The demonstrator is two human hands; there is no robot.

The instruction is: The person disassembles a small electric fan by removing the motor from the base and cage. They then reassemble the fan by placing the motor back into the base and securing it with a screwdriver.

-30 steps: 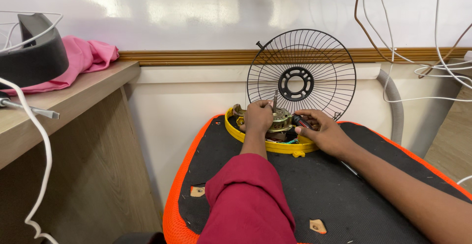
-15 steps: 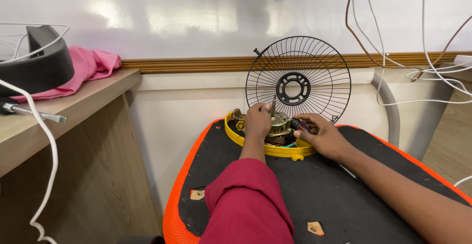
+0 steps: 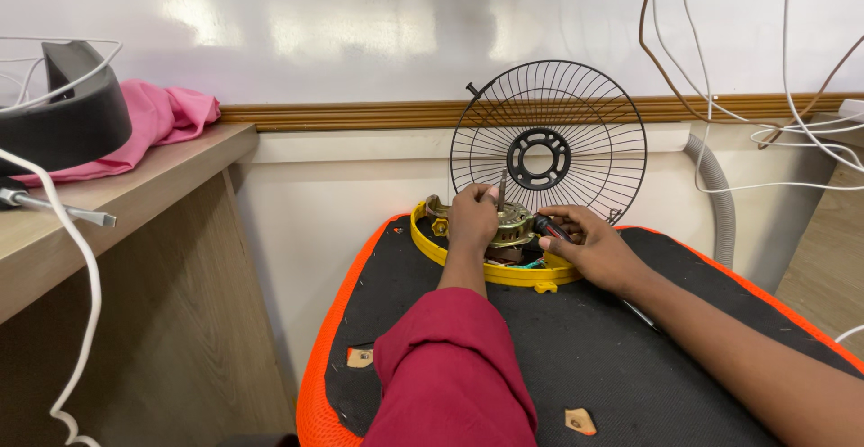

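A fan motor (image 3: 514,223) with a metal shaft sits in a yellow round housing (image 3: 492,270) at the far end of a black mat with an orange rim (image 3: 328,348). My left hand (image 3: 472,217), in a dark red sleeve, grips the motor at its left side, fingers by the shaft. My right hand (image 3: 589,249) holds a screwdriver with a black and red handle (image 3: 550,227), its tip pointing into the motor. A black wire fan guard (image 3: 549,145) leans upright against the wall just behind them.
A wooden shelf (image 3: 135,199) at the left carries a pink cloth (image 3: 162,118), a black curved part (image 3: 63,114), a screwdriver (image 3: 54,208) and a white cable (image 3: 67,249). A grey corrugated hose (image 3: 715,190) and loose wires (image 3: 765,114) hang at the right.
The view has shifted slightly downward and left. Both hands stay on the motor and screwdriver with only small adjustments.
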